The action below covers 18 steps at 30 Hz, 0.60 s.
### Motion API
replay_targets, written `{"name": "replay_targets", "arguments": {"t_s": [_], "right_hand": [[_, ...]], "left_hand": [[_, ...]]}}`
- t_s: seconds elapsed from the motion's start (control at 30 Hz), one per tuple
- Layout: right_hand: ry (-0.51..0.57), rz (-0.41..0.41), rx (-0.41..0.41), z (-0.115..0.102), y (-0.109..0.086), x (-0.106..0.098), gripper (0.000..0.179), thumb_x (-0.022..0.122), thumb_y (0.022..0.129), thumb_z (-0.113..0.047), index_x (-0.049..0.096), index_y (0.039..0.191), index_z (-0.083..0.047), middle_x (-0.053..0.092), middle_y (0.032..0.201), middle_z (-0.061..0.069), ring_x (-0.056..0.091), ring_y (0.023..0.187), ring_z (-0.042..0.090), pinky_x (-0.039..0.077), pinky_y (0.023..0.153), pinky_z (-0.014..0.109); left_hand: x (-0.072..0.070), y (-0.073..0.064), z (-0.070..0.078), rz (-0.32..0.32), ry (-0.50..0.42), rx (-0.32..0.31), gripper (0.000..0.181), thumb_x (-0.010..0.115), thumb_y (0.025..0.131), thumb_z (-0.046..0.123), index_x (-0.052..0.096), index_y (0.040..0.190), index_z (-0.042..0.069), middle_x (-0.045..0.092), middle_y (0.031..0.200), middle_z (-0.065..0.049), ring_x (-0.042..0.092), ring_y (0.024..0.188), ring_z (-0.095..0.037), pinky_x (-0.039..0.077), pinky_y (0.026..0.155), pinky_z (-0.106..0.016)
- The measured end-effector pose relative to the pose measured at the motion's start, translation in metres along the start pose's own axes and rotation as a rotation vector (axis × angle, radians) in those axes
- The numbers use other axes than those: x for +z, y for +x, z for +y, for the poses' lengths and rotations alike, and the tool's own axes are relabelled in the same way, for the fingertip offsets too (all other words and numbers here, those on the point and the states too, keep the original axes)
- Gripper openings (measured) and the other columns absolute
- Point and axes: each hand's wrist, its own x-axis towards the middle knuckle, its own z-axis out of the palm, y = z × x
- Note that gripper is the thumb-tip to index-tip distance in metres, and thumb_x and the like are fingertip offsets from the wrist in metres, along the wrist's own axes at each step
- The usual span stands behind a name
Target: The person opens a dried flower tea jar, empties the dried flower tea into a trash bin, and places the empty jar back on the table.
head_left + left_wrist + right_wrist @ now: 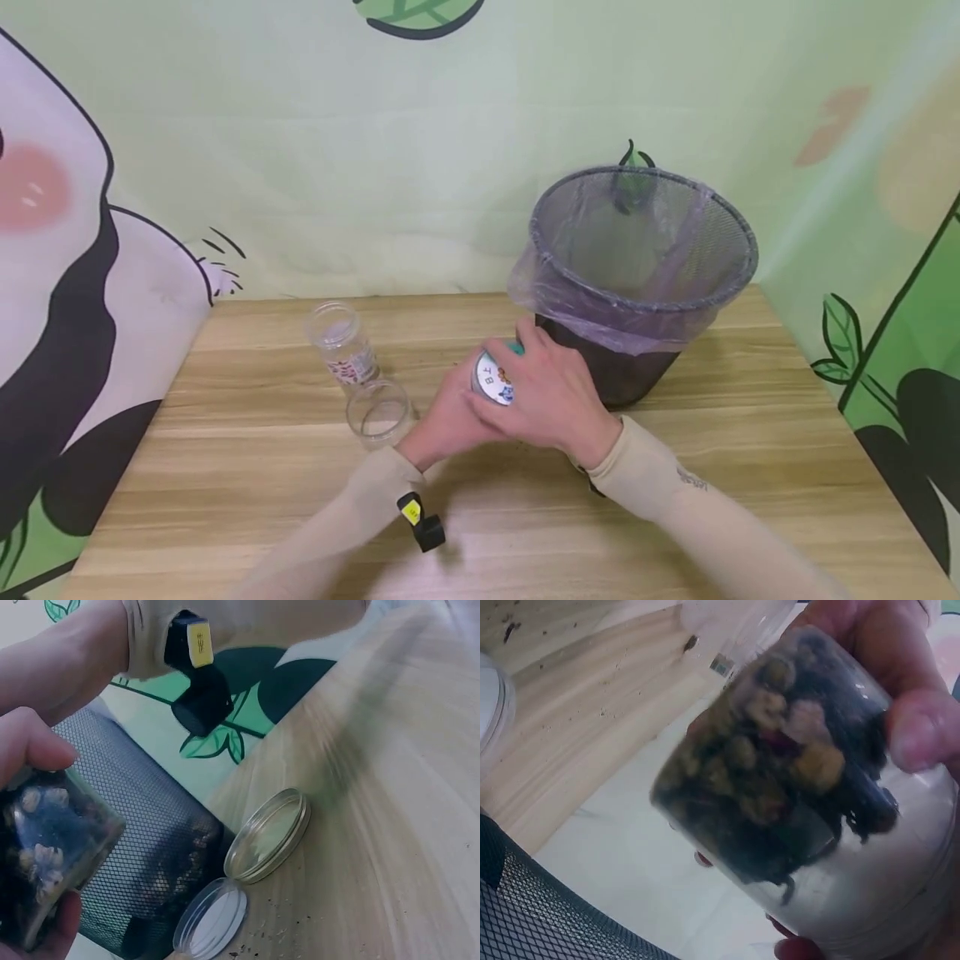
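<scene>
A clear jar (757, 772) holds dark dried leaves with pale and yellowish dried flowers, filling one end of it. My left hand (453, 410) grips the jar's body, thumb and finger on opposite sides in the left wrist view. Over the top, my right hand (551, 387) curls its fingers round the rim of the lid (493, 382), which has a white printed face. The jar is tilted, and the hands hide most of its body in the head view. It is held in front of the bin.
A mesh bin (637, 375) with a purplish liner bag (555, 292) stands at the back right. Left of my hands are a tall clear jar with a label (351, 362) and a shorter clear container (381, 414). Dark crumbs (266, 930) lie on the wooden table (225, 492).
</scene>
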Motion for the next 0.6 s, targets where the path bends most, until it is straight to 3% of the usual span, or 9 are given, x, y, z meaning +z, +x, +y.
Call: {"name": "replay_targets", "arguments": {"t_s": [0.17,0.43,0.6], "right_hand": [[0.039,0.039,-0.065,0.001,0.000,0.000,0.050,0.064,0.081,-0.059,0.073,0.111,-0.021,0.046,0.086,0.004,0.042,0.061,0.013,0.036,0.041,0.024],[0.083,0.007,-0.245,0.012,0.003,-0.003,0.047,0.065,0.084,-0.059,0.072,0.114,-0.024,0.045,0.088,0.001,0.042,0.061,0.010,0.036,0.044,0.023],[0.077,-0.082,-0.183,0.012,0.001,-0.010,0.071,0.066,0.083,-0.071,0.066,0.135,-0.023,0.056,0.105,0.004,0.052,0.075,0.012,0.041,0.048,0.024]], "left_hand": [[-0.001,-0.002,0.000,-0.032,0.040,0.018,0.087,0.093,0.066,0.005,0.049,0.141,0.002,0.065,0.130,-0.013,0.065,0.118,-0.025,0.056,0.103,-0.034],[-0.005,-0.004,-0.004,-0.114,-0.080,0.021,0.086,0.093,0.062,0.001,0.055,0.140,0.007,0.068,0.127,-0.008,0.065,0.114,-0.019,0.057,0.101,-0.032],[-0.006,-0.004,-0.007,-0.108,-0.151,-0.006,0.096,0.091,0.065,-0.002,0.046,0.149,0.008,0.064,0.135,-0.011,0.063,0.121,-0.023,0.054,0.107,-0.035]]}}
